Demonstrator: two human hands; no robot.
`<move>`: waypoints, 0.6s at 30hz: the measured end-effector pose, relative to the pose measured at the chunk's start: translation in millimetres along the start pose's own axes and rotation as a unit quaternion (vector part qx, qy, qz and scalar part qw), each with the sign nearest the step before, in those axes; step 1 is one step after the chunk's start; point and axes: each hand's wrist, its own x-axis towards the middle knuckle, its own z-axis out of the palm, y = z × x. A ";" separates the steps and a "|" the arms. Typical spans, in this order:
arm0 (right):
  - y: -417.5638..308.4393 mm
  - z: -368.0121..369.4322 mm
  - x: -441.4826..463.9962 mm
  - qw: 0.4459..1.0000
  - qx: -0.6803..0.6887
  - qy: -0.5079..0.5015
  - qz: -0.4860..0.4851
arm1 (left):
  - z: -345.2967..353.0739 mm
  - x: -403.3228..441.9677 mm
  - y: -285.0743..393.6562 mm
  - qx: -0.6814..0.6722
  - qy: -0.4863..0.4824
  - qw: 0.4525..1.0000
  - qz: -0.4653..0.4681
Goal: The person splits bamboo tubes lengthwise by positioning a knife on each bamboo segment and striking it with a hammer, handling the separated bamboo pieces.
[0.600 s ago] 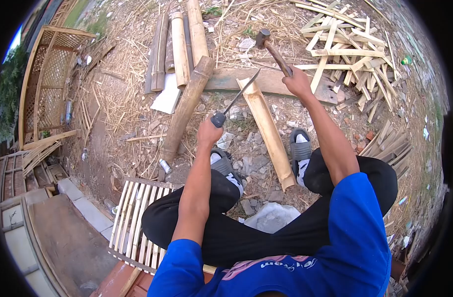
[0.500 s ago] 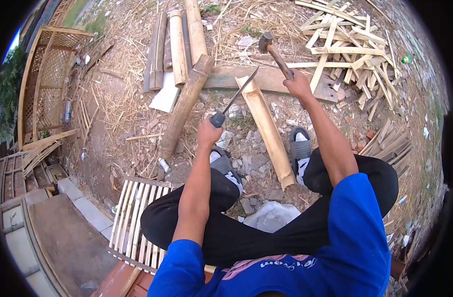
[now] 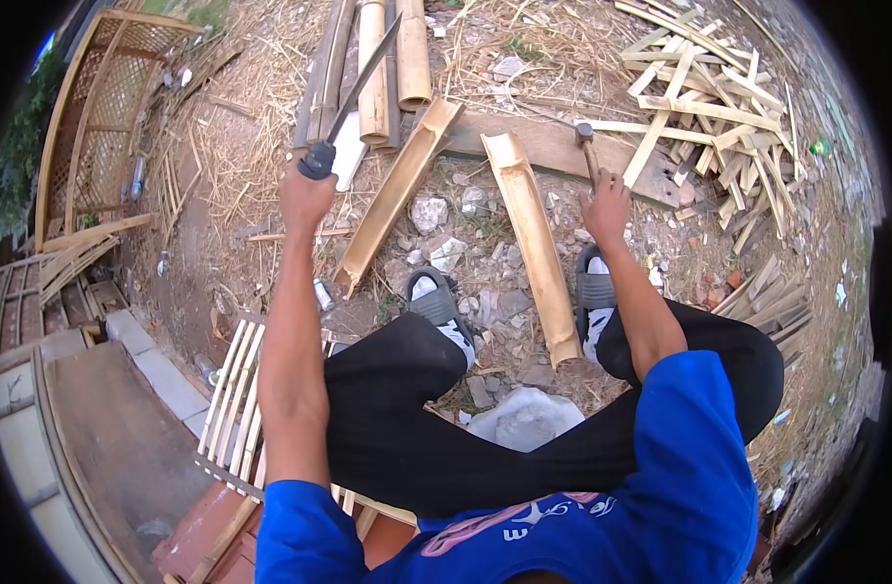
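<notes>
My left hand (image 3: 308, 202) is wrapped round the black handle of a machete (image 3: 361, 83), its long blade pointing up over the bamboo poles. In my right hand (image 3: 607, 206) is the wooden handle of a hammer (image 3: 589, 148); its dark head is low over a wooden plank (image 3: 553, 144). Two split bamboo halves lie between my hands, hollow sides up. The left half (image 3: 399, 200) leans with its far end on the plank. Nearer my right foot lies the other half (image 3: 532, 248), its far end at the plank's edge.
Whole bamboo poles (image 3: 373, 97) lie at the far end. A pile of split strips (image 3: 704, 107) is at the right, with more strips (image 3: 772, 302) below it. A slatted bamboo panel (image 3: 234, 399) is at my left. A whitish stone-like lump (image 3: 526, 419) sits between my legs.
The left bamboo half has turned from its rounded side to its hollow side. My left hand has swung the machete up and left, away from the right half. My right hand has lowered the hammer.
</notes>
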 end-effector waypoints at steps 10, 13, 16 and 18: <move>-99.8 22.9 -106.4 0.967 0.087 -0.235 0.035 | -162.5 -66.4 54.4 0.027 0.059 0.998 -0.027; -99.3 15.4 -91.8 0.967 0.148 -0.207 0.017 | -172.8 -93.3 46.1 -0.057 0.108 0.990 -0.065; -123.4 3.5 -75.2 0.968 0.205 -0.126 -0.069 | -194.1 -99.7 36.3 -0.093 0.183 0.978 -0.044; -159.6 -7.4 -55.4 0.950 0.242 -0.120 -0.155 | -203.1 -98.9 31.4 -0.105 0.206 0.970 -0.072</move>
